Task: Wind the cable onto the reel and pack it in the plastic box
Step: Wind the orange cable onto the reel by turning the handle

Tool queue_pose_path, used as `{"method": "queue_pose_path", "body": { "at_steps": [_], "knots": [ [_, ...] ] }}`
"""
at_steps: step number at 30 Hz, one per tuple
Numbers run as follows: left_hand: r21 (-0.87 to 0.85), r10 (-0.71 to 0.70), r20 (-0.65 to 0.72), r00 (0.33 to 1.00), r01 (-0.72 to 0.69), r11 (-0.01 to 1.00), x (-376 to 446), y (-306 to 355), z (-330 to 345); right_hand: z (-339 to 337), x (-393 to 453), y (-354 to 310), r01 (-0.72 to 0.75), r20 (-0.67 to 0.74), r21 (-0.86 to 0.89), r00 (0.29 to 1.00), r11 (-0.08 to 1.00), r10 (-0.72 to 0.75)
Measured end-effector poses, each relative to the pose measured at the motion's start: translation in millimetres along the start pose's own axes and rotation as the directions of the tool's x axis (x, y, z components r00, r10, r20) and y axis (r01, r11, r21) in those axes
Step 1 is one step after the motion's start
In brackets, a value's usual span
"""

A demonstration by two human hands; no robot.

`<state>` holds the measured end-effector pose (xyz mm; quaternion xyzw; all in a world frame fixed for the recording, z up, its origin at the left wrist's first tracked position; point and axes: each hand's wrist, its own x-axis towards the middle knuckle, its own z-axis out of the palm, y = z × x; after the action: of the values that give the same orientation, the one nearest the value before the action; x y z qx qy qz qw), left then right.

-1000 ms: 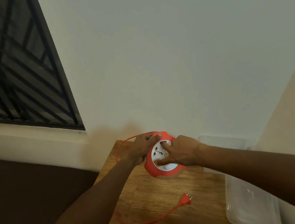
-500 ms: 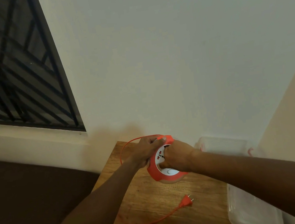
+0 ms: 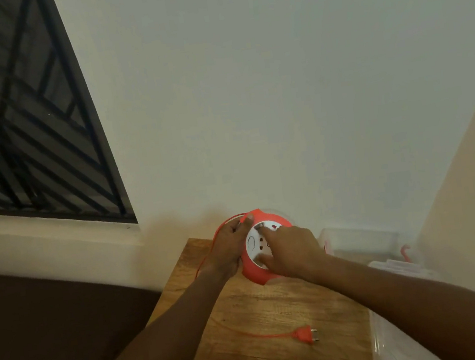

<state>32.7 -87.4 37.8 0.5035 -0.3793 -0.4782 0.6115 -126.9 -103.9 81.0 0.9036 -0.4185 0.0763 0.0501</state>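
An orange cable reel with a white socket face is tilted up above the far end of the wooden table. My left hand grips its left rim, thumb on the top edge. My right hand lies over the white face, fingers pressed on it. The orange cable loops out from the reel's left side, passes under my left arm and ends in a two-pin plug lying on the table. A clear plastic box stands at the right, against the wall.
A clear plastic lid lies at the table's right edge, partly under my right arm. A white wall rises right behind the table; a barred window is at the upper left. Dark floor lies left of the table.
The reel's white face has turned under my right hand. The loose cable on the table is shorter, and the plug has slid along the table as the slack was taken up.
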Motion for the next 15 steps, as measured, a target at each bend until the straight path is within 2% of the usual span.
{"method": "queue_pose_path", "body": {
  "at_steps": [3, 6, 8, 11, 12, 14, 15],
  "knots": [
    [0.062, 0.044, -0.033, 0.998, -0.042, 0.997, -0.5, 3.1, 1.0, 4.9, 2.3, -9.6, -0.239, 0.061, 0.292, 0.971, 0.926, 0.231],
    [0.082, 0.07, -0.093, 0.993, -0.063, 0.995, -2.1, -1.0, 3.9, 14.9, 1.4, -19.8, -0.38, 0.182, 0.508, 0.924, 0.773, 0.336],
    [0.078, 0.067, -0.118, 0.991, -0.058, 0.995, -1.7, -6.0, 5.8, 20.1, 0.5, -24.9, -0.475, 0.25, 0.671, 0.868, 0.57, 0.43],
    [0.132, 0.111, -0.111, 0.988, -0.096, 0.987, 1.2, -9.7, 7.6, 24.2, -0.1, -32.3, -0.56, 0.437, 0.824, 0.724, 0.084, 0.534],
    [0.151, 0.129, -0.101, 0.986, -0.113, 0.982, 2.4, -9.5, 7.1, 24.7, -1.1, -35.4, -0.555, 0.474, 0.832, 0.7, -0.011, 0.534],
    [0.192, 0.146, -0.089, 0.985, -0.126, 0.973, 5.7, -7.7, 7.5, 25.1, -5.1, -41.4, -0.551, 0.497, 0.833, 0.712, -0.043, 0.497],
    [0.207, 0.139, -0.091, 0.986, -0.118, 0.971, 7.4, -7.4, 6.7, 25.5, -7.4, -43.5, -0.556, 0.485, 0.831, 0.74, 0.017, 0.465]
  ]
}}
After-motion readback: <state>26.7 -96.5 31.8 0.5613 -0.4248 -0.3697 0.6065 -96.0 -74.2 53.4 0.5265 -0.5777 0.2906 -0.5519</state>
